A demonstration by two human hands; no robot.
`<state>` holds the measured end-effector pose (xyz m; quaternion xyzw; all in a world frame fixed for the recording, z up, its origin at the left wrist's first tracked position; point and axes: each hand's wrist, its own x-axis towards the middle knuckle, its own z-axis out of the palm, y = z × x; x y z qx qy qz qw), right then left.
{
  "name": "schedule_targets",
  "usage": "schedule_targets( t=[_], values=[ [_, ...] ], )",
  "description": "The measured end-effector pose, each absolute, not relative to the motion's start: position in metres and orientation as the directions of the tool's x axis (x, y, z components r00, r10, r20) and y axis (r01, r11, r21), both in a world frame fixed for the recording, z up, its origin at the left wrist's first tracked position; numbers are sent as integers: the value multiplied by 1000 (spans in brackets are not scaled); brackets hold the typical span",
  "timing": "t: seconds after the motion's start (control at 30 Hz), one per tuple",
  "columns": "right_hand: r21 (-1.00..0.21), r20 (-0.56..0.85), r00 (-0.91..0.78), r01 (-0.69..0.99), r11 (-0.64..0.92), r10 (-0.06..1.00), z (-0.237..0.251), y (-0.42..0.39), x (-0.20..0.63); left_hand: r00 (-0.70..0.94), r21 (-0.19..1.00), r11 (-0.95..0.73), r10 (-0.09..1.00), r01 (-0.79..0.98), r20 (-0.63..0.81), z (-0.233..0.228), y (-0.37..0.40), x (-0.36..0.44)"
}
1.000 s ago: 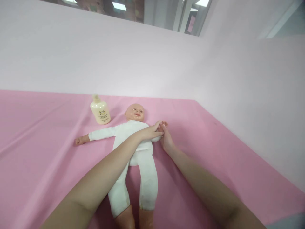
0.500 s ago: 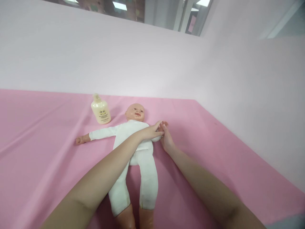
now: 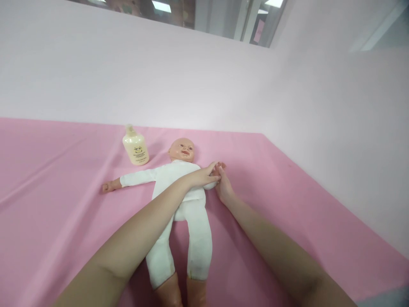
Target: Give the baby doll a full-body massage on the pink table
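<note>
A baby doll (image 3: 194, 213) with a white cloth body lies on its back, its head toward the far edge. My left hand (image 3: 206, 175) reaches across its chest and is closed around the doll's arm on the right side, near the wrist. From the right, my right hand (image 3: 224, 185) grips the doll's small hand, with the thumb on top. Both my hands meet there, and they partly hide the doll's forearm and hand. The doll's other arm stretches out to the left, untouched.
A cream-coloured pump bottle (image 3: 136, 147) with a printed label stands left of the doll's head. Pink cloth (image 3: 287, 213) with some creases covers the table. White walls (image 3: 143, 76) rise behind and to the right, with a window (image 3: 217, 19) at the top.
</note>
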<state>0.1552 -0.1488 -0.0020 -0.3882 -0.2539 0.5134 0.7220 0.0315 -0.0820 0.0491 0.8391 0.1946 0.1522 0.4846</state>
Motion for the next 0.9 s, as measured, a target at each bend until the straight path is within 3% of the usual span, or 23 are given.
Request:
schedule_targets(
  t=[0.9],
  values=[
    [-824, -40, 329, -545, 155, 943, -6, -147, 157, 875, 864, -447, 485, 234, 14, 57, -87, 29]
  ],
)
